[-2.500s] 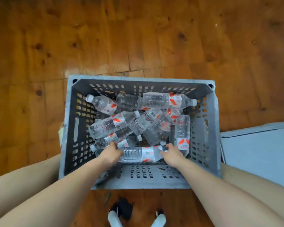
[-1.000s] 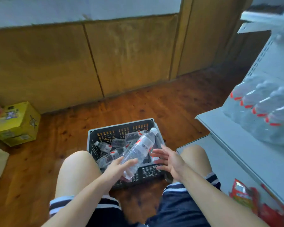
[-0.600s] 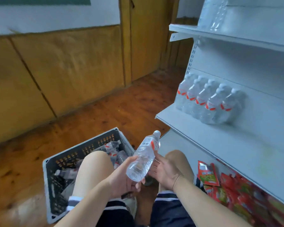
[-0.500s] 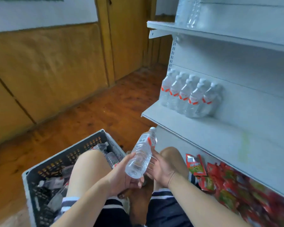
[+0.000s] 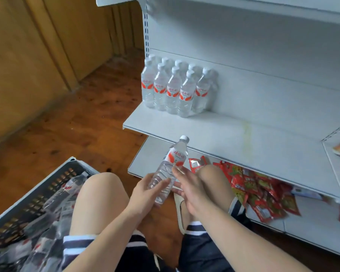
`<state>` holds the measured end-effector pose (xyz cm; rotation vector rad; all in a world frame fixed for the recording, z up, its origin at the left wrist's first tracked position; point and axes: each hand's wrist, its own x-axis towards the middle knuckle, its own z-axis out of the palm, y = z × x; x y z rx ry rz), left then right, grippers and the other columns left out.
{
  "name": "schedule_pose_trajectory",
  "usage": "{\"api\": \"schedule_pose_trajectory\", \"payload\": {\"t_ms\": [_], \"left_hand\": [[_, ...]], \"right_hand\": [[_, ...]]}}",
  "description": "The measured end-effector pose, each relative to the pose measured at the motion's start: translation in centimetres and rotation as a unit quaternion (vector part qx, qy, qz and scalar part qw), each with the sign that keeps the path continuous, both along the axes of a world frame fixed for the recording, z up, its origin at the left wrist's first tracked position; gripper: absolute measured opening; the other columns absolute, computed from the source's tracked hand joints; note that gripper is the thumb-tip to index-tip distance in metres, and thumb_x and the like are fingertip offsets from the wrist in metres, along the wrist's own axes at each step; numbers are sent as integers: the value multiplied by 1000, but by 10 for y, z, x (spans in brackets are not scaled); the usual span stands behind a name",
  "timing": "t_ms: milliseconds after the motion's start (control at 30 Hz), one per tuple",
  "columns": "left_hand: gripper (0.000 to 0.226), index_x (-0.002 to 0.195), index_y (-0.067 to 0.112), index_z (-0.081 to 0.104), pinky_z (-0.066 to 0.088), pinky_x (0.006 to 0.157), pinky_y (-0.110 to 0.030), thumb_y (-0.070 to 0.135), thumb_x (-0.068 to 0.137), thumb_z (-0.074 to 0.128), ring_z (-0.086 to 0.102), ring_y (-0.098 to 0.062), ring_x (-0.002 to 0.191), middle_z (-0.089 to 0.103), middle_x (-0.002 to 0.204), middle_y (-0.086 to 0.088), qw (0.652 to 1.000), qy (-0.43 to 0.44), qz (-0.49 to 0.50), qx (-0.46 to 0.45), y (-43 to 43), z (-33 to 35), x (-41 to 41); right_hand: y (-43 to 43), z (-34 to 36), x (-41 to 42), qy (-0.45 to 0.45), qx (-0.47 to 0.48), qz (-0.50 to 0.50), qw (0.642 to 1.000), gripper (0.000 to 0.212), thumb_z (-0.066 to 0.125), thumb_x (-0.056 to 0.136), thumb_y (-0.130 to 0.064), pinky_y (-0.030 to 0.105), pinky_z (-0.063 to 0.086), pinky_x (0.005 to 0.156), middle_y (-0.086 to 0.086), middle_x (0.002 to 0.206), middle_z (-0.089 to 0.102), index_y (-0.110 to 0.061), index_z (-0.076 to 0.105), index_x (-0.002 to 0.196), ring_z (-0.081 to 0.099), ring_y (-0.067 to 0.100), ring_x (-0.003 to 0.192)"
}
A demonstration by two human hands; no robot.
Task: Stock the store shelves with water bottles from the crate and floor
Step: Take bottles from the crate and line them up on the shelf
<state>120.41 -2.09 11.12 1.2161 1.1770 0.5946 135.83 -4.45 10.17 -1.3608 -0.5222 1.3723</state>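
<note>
One bottle [image 5: 170, 167] in hand, low in front of me between my knees. My left hand [image 5: 145, 192] is wrapped round its lower body and carries it. My right hand [image 5: 190, 190] lies against its right side with the fingers [image 5: 178, 170] fairly straight, steadying, not gripping.

Long axis is tilted: base down toward me, white cap up and away to the right, aimed at the front lip of the middle shelf [image 5: 214, 134]. The shelf sits above and ahead-right of both hands, and the right hand is the nearer one to it. The free spot is just right of the shelved bottles [image 5: 173, 89]. My call: lift, stand it upright, set it beside that group.

Counts:
- held bottle: one
- shelved bottles: about nine, upright, two rows touching; the back row is partly hidden, so not sure
- crate [image 5: 33, 205]: one, at my left, well away from the shelf; bottles inside are blurred, cannot count
- red snack packets [image 5: 253, 189]: a heap on the bottom shelf [image 5: 145, 160], too many and too blurry to count
- no loose bottles on the floor in view
</note>
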Motion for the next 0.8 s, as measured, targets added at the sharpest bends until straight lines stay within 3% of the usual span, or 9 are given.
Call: {"api": "schedule_pose_trajectory", "payload": {"t_ms": [133, 267, 367, 467, 567, 600, 667, 733, 800], "left_hand": [[44, 121, 38, 59, 56, 68, -15, 50, 82, 76, 71, 4, 91, 74, 108, 19, 999, 9, -47, 20, 15, -10, 29], [56, 132, 43, 54, 51, 94, -23, 49, 81, 77, 66, 4, 111, 68, 121, 27, 994, -5, -103, 47, 36, -10, 56], [63, 138, 40, 54, 46, 100, -24, 49, 82, 80, 59, 4, 121, 64, 130, 24, 988, 1, -126, 89, 67, -8, 78], [60, 138, 38, 56, 49, 95, -22, 41, 83, 82, 61, 4, 115, 65, 128, 20, 981, 30, -137, 133, 106, -11, 105], [59, 137, 34, 57, 54, 98, -32, 31, 84, 82, 60, 2, 116, 64, 130, 17, 965, 82, -154, 198, 146, -22, 127], [60, 142, 29, 54, 52, 102, -35, 31, 87, 79, 58, -3, 122, 60, 136, 12, 948, 126, -170, 237, 158, -28, 131], [71, 155, 19, 36, 34, 118, -36, 37, 94, 67, 40, -15, 144, 39, 158, 3, 871, 278, -226, 335, 181, -40, 133], [83, 162, 17, 6, 8, 127, -35, 41, 99, 54, 6, -19, 157, 3, 170, 1, 800, 399, -275, 355, 197, -55, 126], [93, 159, 17, -19, -8, 127, -39, 39, 100, 50, -23, -19, 154, -27, 166, 1, 760, 458, -310, 341, 202, -67, 118]], "right_hand": [[1, -8, 26, 26, 3, -12, 1000, 32, 67, 96, -21, 34, 57, 79, 7, 117, 75, -19, 61, 127, 73, 29, 105], [10, 0, 53, -5, 41, -41, 998, 35, 68, 94, -13, 36, 58, 86, 4, 120, 74, -17, 60, 128, 71, 23, 109], [30, 2, 81, -78, 55, -66, 993, 40, 80, 85, -19, 40, 59, 86, 2, 116, 74, -20, 64, 122, 72, 19, 106], [63, 2, 109, -186, 53, -89, 977, 48, 86, 72, -38, 41, 58, 85, -3, 112, 75, -26, 66, 115, 74, 15, 99], [96, 2, 133, -282, 48, -95, 953, 40, 86, 72, -40, 40, 59, 88, -11, 105, 75, -31, 65, 105, 73, 10, 96], [107, 2, 140, -304, 47, -99, 946, 38, 86, 74, -37, 37, 59, 88, -12, 105, 75, -31, 64, 105, 71, 9, 98], [129, 2, 153, -338, 44, -110, 934, 47, 87, 76, -29, 29, 56, 91, -13, 113, 72, -28, 63, 117, 67, 8, 105], [151, -5, 166, -351, 59, -123, 926, 59, 87, 77, -19, 27, 54, 95, -9, 122, 67, -22, 58, 127, 63, 7, 112], [171, -15, 177, -370, 75, -117, 919, 63, 86, 77, -12, 34, 54, 99, -4, 127, 63, -19, 54, 131, 60, 5, 114]]}}
